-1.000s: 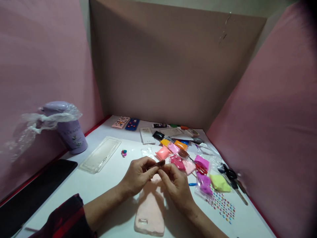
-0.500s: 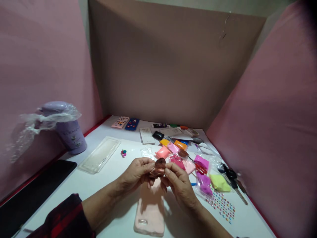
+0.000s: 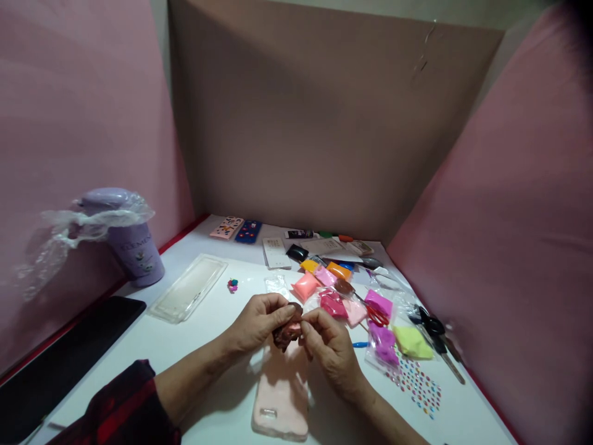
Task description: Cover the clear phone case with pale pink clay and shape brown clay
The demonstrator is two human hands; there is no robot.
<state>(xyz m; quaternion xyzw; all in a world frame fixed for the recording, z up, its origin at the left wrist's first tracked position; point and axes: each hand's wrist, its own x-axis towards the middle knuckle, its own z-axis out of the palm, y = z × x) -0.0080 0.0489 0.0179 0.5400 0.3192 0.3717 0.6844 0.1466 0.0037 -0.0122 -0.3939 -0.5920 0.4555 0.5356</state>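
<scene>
Above a pale pink phone case (image 3: 280,395) I hold a small, lumpy brown clay piece (image 3: 288,334) with a pinkish patch on it. My left hand (image 3: 257,324) grips it from the left between thumb and fingers. On its right edge, the thumb and forefinger of my right hand (image 3: 331,349) are pinched together at the clay. The phone case lies flat on the white table, its camera cutout toward me, and its far end is partly hidden by my hands and the clay.
Bags of coloured clay (image 3: 306,286), red scissors (image 3: 376,314), black scissors (image 3: 430,324) and a gem sticker sheet (image 3: 419,386) lie to the right. Leftward are a clear case (image 3: 188,290), a tiny colourful cluster (image 3: 232,285), a purple cup (image 3: 136,253) and a black slab (image 3: 69,364).
The brown clay piece has tilted and moved slightly left and down in my fingers. My right hand has shifted a little left and its fingers have changed their pinch.
</scene>
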